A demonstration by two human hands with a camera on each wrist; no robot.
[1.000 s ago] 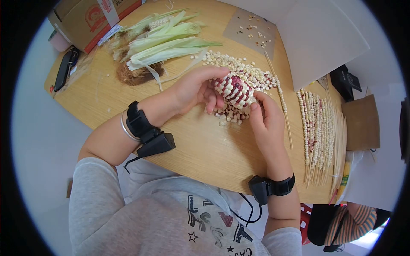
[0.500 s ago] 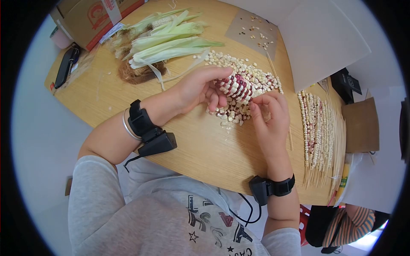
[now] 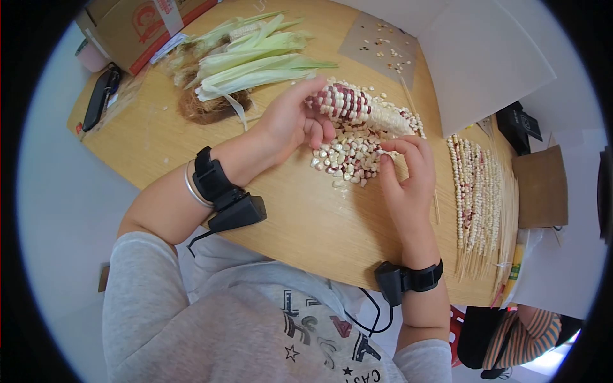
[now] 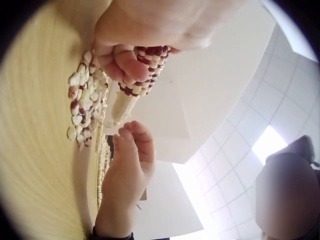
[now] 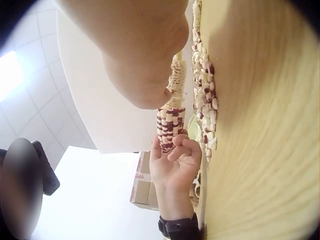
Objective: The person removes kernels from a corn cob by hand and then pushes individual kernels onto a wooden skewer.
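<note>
A partly stripped corn cob [image 3: 345, 104] has white and dark red kernels at one end and a bare, pale end pointing right. My left hand [image 3: 290, 121] grips the kernel-covered end, thumb along the top. My right hand [image 3: 408, 175] hovers just below the bare end, thumb and index bent and close together. In the left wrist view this right hand [image 4: 127, 160] is apart from the cob [image 4: 145, 72]; nothing distinct shows between its fingers. In the right wrist view my left hand [image 5: 177, 165] holds the cob [image 5: 170, 120]. Loose kernels [image 3: 348, 156] lie beneath.
Green husks [image 3: 255, 70] and brown silk [image 3: 207, 105] lie at the back left, near a cardboard box [image 3: 143, 32]. A grey sheet [image 3: 364, 38] bears scattered kernels. Kernel-threaded sticks [image 3: 472, 191] line the right side, beside a brown box [image 3: 539, 185]. Another person's striped sleeve [image 3: 527, 341] shows lower right.
The cob has swung from pointing toward me to lying more sideways, its bare end now showing. My left hand has moved up and left; my right hand has come off the cob.
</note>
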